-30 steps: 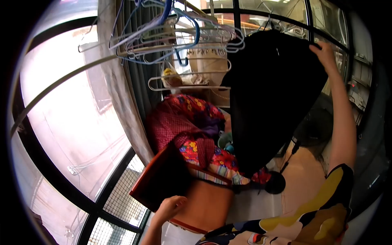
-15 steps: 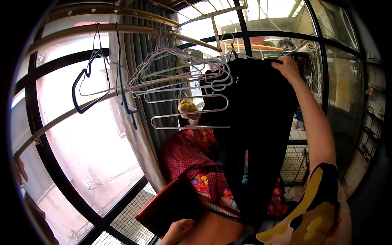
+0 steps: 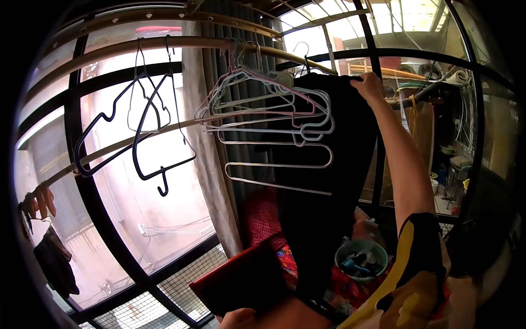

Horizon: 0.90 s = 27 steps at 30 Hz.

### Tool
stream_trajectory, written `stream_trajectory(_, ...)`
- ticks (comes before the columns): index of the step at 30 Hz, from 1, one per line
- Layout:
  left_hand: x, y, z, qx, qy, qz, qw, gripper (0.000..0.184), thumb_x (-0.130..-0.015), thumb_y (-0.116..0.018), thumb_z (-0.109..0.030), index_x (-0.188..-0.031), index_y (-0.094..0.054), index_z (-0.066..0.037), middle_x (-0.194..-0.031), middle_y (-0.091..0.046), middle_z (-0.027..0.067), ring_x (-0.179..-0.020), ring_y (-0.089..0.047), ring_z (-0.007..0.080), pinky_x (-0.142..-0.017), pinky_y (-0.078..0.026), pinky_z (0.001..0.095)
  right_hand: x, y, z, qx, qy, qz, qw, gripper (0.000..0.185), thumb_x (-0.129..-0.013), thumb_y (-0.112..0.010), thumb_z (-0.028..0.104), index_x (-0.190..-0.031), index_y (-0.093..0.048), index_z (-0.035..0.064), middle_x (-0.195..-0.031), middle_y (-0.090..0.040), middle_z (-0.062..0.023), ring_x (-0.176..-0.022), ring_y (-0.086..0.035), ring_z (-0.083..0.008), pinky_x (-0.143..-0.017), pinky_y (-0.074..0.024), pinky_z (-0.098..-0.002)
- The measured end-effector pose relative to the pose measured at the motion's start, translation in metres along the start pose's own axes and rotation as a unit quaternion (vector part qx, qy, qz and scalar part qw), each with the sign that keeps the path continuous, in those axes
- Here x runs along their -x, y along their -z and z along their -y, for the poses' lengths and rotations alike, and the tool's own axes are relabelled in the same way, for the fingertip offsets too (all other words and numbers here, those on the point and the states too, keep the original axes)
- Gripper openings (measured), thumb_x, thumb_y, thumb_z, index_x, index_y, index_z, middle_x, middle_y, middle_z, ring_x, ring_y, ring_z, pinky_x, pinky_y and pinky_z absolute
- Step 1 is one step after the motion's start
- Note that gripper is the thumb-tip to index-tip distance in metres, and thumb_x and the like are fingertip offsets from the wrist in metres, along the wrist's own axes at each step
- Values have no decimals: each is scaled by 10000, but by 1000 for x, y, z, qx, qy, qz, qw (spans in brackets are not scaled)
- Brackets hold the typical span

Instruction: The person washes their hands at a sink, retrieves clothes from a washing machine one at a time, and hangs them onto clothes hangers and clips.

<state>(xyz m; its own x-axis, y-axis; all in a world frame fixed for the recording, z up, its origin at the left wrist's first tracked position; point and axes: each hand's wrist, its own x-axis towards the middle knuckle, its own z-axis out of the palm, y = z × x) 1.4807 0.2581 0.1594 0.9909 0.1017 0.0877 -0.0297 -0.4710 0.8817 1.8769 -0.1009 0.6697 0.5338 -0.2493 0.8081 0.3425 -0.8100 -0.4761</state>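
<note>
My right hand [image 3: 368, 89] is raised, its fingers closed on the waistband corner of a pair of black trousers [image 3: 323, 131]. The trousers hang down in front of me from a hanger [image 3: 307, 64] whose hook shows above the waistband. In front of their left side hangs a cluster of pastel hangers [image 3: 263, 104], with a silvery multi-bar hanger [image 3: 276, 164] below. My left hand [image 3: 238, 317] is low at the bottom edge, fingers curled, beside a dark panel with a red-brown rim [image 3: 241, 274]. Whatever it may hold is hidden.
A wooden rail [image 3: 126, 44] crosses above, carrying dark hangers [image 3: 148, 120] at left. Black-framed windows [image 3: 76, 153] and a grey curtain [image 3: 205, 148] stand behind. Below are red patterned cloth [image 3: 263, 219] and a green basin [image 3: 361, 257] with things in it.
The view has shifted, so the rail and hangers sit further right. My right hand and the trousers have moved left, closer to the hanger cluster. The green basin has come into sight.
</note>
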Motion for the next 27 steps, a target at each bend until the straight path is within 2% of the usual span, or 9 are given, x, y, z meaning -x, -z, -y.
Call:
stream_trajectory(2, 5, 0, -5, 7, 14, -18, 1000, 235, -892, -648, -143, -1114, -642, -67, -857, -683, 72, -785, -637, 142, -684, -536, 310, 5, -14, 5, -1, -16, 18, 1000, 482, -787, -735, 427, -1160, -668, 130, -1128, -676, -94, -1032, -651, -261, -851, -525, -398)
stream_trajectory(6, 12, -2, 16, -18, -17, -38, 999, 243, -880, -652, -127, -1115, -630, -69, -862, -661, 49, -806, -622, 139, -702, -518, 306, -5, -60, -30, -42, 87, 25, 995, 540, -753, -742, 407, -1144, -665, 42, -1105, -677, -142, -1036, -645, -309, -876, -509, -400)
stream_trajectory(10, 21, -7, 31, -29, -9, -45, 999, 260, -870, -657, -126, -1124, -628, -78, -882, -658, 46, -791, -610, 139, -705, -506, 303, -3, -75, -45, -92, 142, 19, 985, 490, -759, -726, 415, -1075, -690, 43, -973, -696, -178, -944, -667, -314, -845, -502, -405)
stream_trajectory(13, 30, -8, 7, -117, 49, -64, 990, 264, -857, -680, -229, -1097, -670, -119, -843, -706, 68, -757, -677, 171, -696, -529, 302, -19, -89, -62, -118, 223, 42, 967, 494, -752, -732, 416, -1072, -690, 42, -982, -696, -171, -954, -665, -313, -849, -502, -400)
stream_trajectory(14, 33, -13, 7, -92, 65, -73, 991, 252, -856, -677, -193, -1087, -669, -94, -856, -710, 67, -769, -681, 171, -714, -530, 293, -11, -74, -53, -97, 202, 104, 969, 534, -746, -737, 426, -1139, -666, 71, -1093, -668, -163, -1033, -637, -302, -893, -485, -407)
stream_trajectory(18, 51, -29, 14, -32, 104, -76, 991, 240, -863, -664, -148, -1082, -662, -47, -906, -714, 63, -773, -687, 163, -721, -534, 288, 23, -51, -45, -118, 315, -205, 919, 460, -849, -686, 358, -1194, -624, 59, -1216, -600, -116, -1144, -562, -241, -966, -436, -348)
stream_trajectory(20, 64, -40, 16, -24, 140, -78, 987, 252, -863, -659, -147, -1094, -656, -45, -918, -713, 78, -790, -690, 170, -731, -536, 292, 54, -31, -29, -381, 282, -166, 865, 427, -898, -614, 385, -1194, -632, 77, -1218, -595, -99, -1185, -540, -236, -1012, -406, -356)
stream_trajectory(25, 95, -47, 8, 2, 207, -84, 975, 266, -872, -655, -152, -1117, -648, -47, -928, -708, 91, -811, -689, 172, -742, -540, 297, 125, 19, 42, -474, 272, 25, 837, 625, -872, -577, 525, -1337, -520, 111, -1343, -530, -98, -1241, -512, -221, -989, -445, -402)
stream_trajectory(27, 108, -43, 15, 27, 217, -91, 972, 275, -869, -662, -172, -1121, -648, -62, -927, -706, 86, -828, -688, 183, -753, -540, 304, 120, 26, 57, -473, 257, 192, 821, 733, -842, -585, 574, -1378, -469, 88, -1380, -493, -131, -1244, -514, -234, -974, -455, -424)
